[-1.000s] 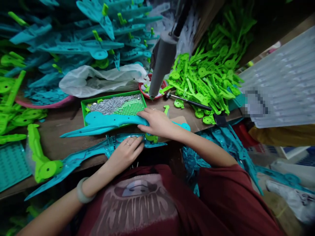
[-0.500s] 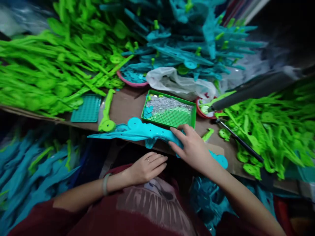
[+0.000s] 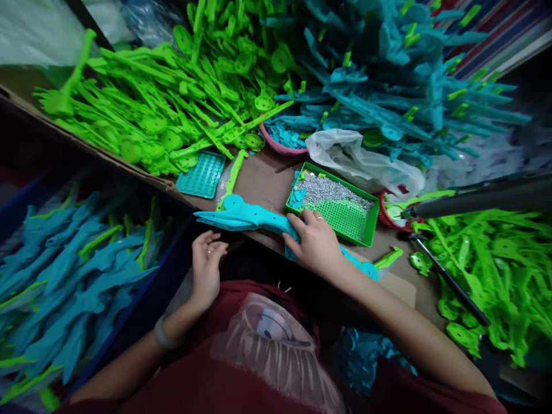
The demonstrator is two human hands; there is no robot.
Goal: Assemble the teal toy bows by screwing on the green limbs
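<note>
A long blue plastic part [image 3: 254, 215] with a round disc and a pointed left end lies along the front edge of the table. My right hand [image 3: 318, 241] grips it near its middle, thumb on the near side and fingers over the top, covering some of it. Its right end shows again beyond my wrist. My left hand [image 3: 207, 261] hovers below the pointed end, apart from it, with fingers loosely bent and nothing visible in them. Just behind the part sits a green tray [image 3: 366, 227] of small silvery pieces and a few blue bits.
Heaps of lime-green parts [image 3: 142, 109] and blue parts [image 3: 379, 86] rise at the back. More green parts [image 3: 504, 270] lie right, beside a black rod [image 3: 452, 282]. A teal tray [image 3: 202, 175], pink bowl [image 3: 282, 148] and red basket [image 3: 388, 215] stand around. Blue parts [image 3: 81, 276] fill a bin at left.
My left hand has moved left and up, from in front of my body to below the blue part's pointed end. My right hand stays on the part. The view has turned left.
</note>
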